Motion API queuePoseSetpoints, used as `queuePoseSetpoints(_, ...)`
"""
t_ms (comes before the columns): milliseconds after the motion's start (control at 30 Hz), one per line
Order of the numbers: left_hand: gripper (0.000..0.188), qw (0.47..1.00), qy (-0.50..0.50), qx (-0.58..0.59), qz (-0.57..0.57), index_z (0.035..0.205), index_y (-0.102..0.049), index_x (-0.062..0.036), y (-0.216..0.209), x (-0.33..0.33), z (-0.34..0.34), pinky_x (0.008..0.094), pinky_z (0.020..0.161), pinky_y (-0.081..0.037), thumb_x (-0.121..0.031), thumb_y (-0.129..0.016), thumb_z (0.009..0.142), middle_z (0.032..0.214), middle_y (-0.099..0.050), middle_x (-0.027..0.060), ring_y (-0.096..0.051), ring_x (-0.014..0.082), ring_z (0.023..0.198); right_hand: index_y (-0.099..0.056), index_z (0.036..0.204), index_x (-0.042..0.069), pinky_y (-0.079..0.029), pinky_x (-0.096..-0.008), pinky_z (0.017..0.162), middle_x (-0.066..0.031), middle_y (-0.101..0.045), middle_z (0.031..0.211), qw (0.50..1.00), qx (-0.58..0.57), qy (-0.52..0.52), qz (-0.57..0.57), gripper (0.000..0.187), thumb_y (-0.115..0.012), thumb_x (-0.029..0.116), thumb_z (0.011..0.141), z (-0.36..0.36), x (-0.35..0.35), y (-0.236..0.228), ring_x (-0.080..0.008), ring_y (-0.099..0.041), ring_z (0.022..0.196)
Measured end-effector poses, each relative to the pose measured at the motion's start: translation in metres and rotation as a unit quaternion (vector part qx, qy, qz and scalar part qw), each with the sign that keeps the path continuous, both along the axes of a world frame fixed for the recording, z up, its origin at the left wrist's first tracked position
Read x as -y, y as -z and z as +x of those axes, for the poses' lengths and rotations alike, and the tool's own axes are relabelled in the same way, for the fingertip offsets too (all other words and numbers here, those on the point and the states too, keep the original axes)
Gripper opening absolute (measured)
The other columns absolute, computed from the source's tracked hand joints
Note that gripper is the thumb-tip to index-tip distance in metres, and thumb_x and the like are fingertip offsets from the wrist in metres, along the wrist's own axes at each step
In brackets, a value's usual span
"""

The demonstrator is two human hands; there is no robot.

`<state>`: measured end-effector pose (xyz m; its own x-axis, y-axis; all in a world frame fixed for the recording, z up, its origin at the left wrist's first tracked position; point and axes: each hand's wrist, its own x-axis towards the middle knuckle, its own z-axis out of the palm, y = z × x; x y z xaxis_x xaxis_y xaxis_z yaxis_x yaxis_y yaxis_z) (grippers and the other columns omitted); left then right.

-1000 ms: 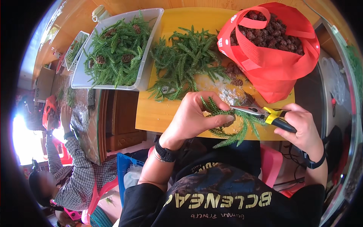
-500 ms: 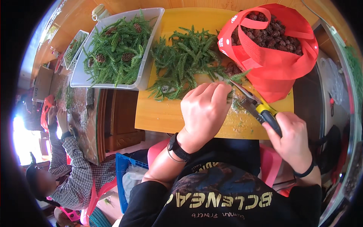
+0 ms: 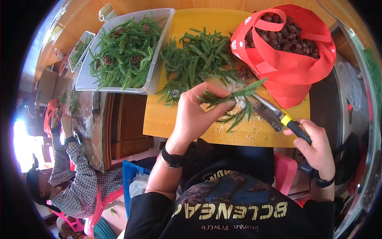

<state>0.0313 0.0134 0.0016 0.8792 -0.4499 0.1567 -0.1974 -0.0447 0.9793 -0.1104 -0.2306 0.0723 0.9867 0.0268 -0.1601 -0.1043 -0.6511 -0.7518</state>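
Observation:
My left hand, raised over the front of the yellow table, pinches a green artificial pine sprig between thumb and fingers. The sprig's needled tips spread to the right of the hand. In my right hand are pliers with yellow and black handles, their metal jaws pointing up and left toward the sprig, apart from it. Below the jaws lies a dark ridged piece whose kind I cannot make out. Beyond my left hand is a heap of green sprigs.
A red fabric bag full of pine cones stands at the back right. At the back left, a clear plastic bin holds sprigs and several cones. Whitish crumbs dot the yellow table. A person in checked sleeves works at another table, far left.
My left hand has turned over and moved slightly left, bringing the sprig into plain view. My right hand has drawn the pliers right and a little nearer me, away from the left hand.

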Motion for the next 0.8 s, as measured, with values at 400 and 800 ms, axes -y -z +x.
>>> queuePoseSetpoints(400, 0.018, 0.956, 0.138, -0.197, -0.169, 0.089, -0.056, 0.0013, 0.000, -0.009, -0.004, 0.0251, 0.073, -0.050, -0.001, -0.069, 0.077, 0.085, -0.063, 0.0073, -0.060, 0.0110, 0.079, -0.054, 0.089, -0.003, -0.041, -0.0411, 0.082, -0.0203, -0.054, 0.091, 0.983, 0.083, -0.023, -0.164, 0.021, -0.061, 0.012, 0.078, 0.011, 0.042, 0.100, -0.0389, -0.050, 0.095)
queuePoseSetpoints(800, 0.027, 0.925, 0.201, -0.263, -0.187, 0.085, -0.057, -0.0004, 0.001, -0.005, -0.007, 0.0280, 0.069, -0.049, -0.007, -0.076, 0.069, 0.084, -0.064, 0.0114, -0.061, 0.0161, 0.073, -0.054, 0.090, -0.001, -0.040, -0.0401, 0.087, -0.0163, -0.056, 0.091, 0.956, 0.090, -0.078, -0.268, 0.024, -0.064, 0.018, 0.078, 0.024, 0.036, 0.089, -0.0359, -0.052, 0.097)
